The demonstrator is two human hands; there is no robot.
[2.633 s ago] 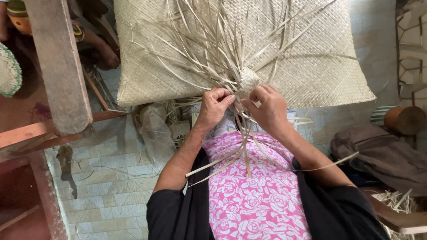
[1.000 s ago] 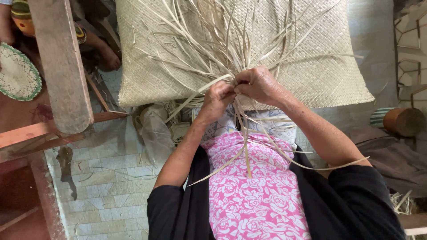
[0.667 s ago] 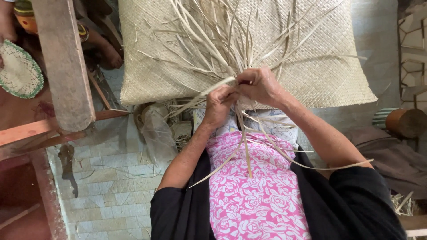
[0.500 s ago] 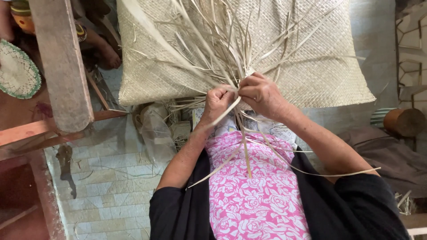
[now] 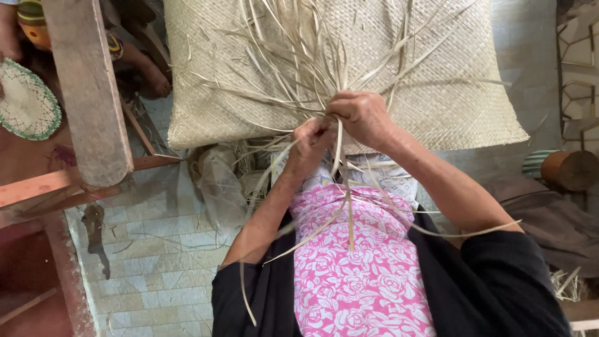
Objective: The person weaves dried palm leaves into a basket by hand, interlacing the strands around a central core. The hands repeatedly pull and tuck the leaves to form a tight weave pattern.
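Both hands meet over my lap, which is covered by a pink flowered cloth [image 5: 355, 274]. My left hand [image 5: 310, 141] pinches a bundle of pale dried leaf strips [image 5: 306, 68]. Just to its right and slightly higher, my right hand [image 5: 362, 117] grips the same strips. The strips fan upward over a large woven straw mat [image 5: 437, 75], and a few long ends hang down across the pink cloth. What the hands cover at the base of the bundle is hidden.
A wooden post [image 5: 87, 93] and a reddish bench frame [image 5: 37, 187] stand at the left over a tiled floor [image 5: 156, 262]. A round woven piece with a green rim [image 5: 25, 106] lies at far left. A cylindrical container [image 5: 564, 170] sits at right by dark cloth.
Both hands have risen from my lap to the mat's lower edge and closed together on the strips. The right hand has shifted up and over the left.
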